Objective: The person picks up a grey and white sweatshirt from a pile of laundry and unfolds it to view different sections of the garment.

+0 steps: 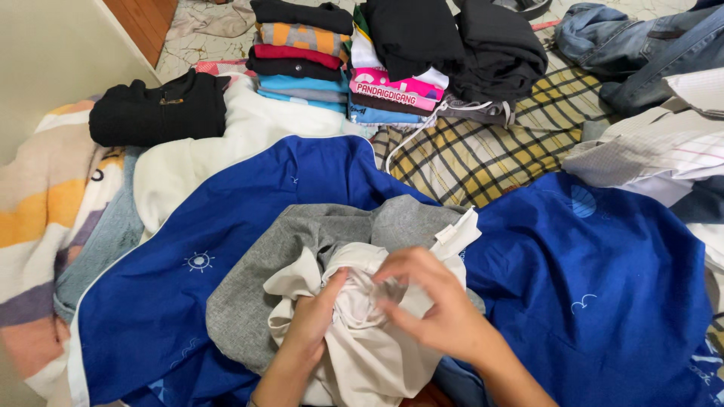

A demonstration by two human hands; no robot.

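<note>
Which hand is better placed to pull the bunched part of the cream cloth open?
Probably the right hand: its fingers lie spread over the bunched middle of the cream cloth. The left hand already grips that bunch closed from the side.

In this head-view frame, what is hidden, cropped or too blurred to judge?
- Cream garment: its kind is unclear; bunched up, lower part cut off by the bottom edge.
- Left hand: fingertips buried in the cream cloth.
- Right hand: fingers slightly motion-blurred, so the exact grip is unclear.
- Grey garment: partly covered by the cream one.
- Jeans: cropped by the top right corner.
</note>
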